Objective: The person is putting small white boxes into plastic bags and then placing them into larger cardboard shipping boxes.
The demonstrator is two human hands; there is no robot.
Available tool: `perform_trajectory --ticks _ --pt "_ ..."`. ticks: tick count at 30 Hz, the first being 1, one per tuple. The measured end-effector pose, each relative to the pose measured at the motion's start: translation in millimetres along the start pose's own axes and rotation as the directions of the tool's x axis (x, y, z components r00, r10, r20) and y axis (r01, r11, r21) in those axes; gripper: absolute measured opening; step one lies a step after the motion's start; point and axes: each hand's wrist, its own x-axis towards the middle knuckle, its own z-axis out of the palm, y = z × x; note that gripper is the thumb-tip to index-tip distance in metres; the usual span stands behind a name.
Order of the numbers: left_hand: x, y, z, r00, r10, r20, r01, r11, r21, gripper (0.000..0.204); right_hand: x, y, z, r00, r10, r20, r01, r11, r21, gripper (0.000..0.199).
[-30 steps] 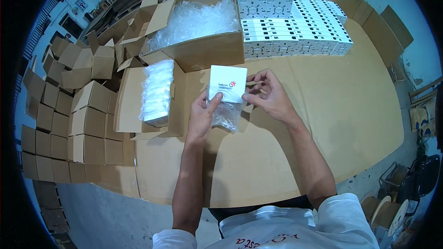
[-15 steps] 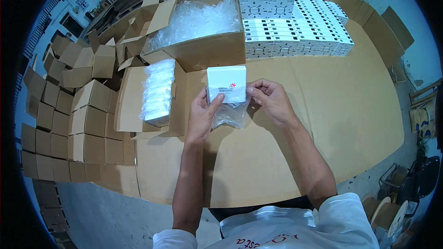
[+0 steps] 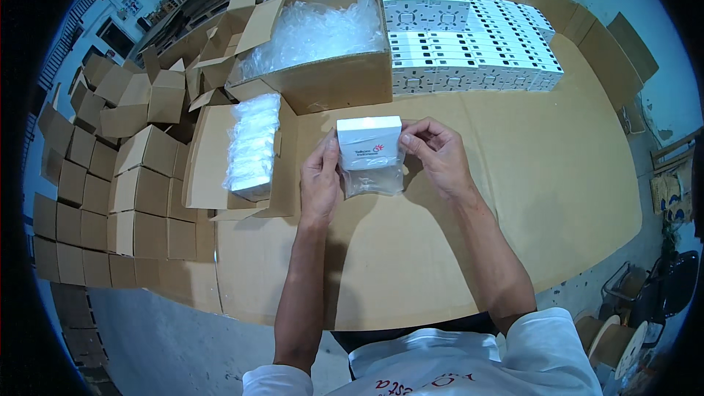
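Observation:
A small white box [image 3: 369, 130] with a red mark is upright in front of me, its lower part inside a clear plastic bag [image 3: 374, 182]. My left hand [image 3: 320, 182] is closed on the left side of the bagged box, thumb near its edge. At the right edge my right hand [image 3: 443, 155] pinches, thumb and forefinger together, where bag and box meet. The bag's loose lower part hangs below the box. Left of my hands, a cardboard box [image 3: 206, 154] holds a row of white boxes in clear bags [image 3: 253, 148].
Farther back stands a large carton [image 3: 334, 82] full of clear plastic bags [image 3: 315, 33]. White boxes [image 3: 477, 55] are stacked at the far right. Brown cartons [image 3: 147, 191] pile up on the left. Cardboard [image 3: 557, 198] covers the table, with raised edges at the back.
The white box has tilted so its top side shows, and it has shifted slightly right and down. My left thumb has moved from its front face to the left edge.

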Motion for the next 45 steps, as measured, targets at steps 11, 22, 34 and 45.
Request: perform_trajectory --ticks 11,22,34,45 --pt "1.6 5.3 4.9 0.964 0.143 -0.222 -0.113 0.983 0.144 0.034 -1.9 6.7 6.7 0.995 -0.055 -0.080 0.050 0.997 -0.057 0.007" --pt "2.5 -3.4 2.7 0.961 -0.003 -0.277 0.031 0.995 0.096 0.028 -5.3 19.1 10.8 0.955 0.155 -0.255 -0.174 0.983 -0.053 0.013" --pt "1.9 11.9 -8.2 0.992 -0.054 -0.111 0.074 0.980 0.183 0.033 -3.1 28.8 4.1 0.956 0.151 -0.252 -0.146 0.989 0.040 0.013" --pt "-5.9 25.0 3.0 0.943 0.331 0.027 -0.316 0.872 0.375 0.022 -8.5 -18.2 17.3 0.982 -0.142 -0.121 0.126 0.984 -0.129 0.008"
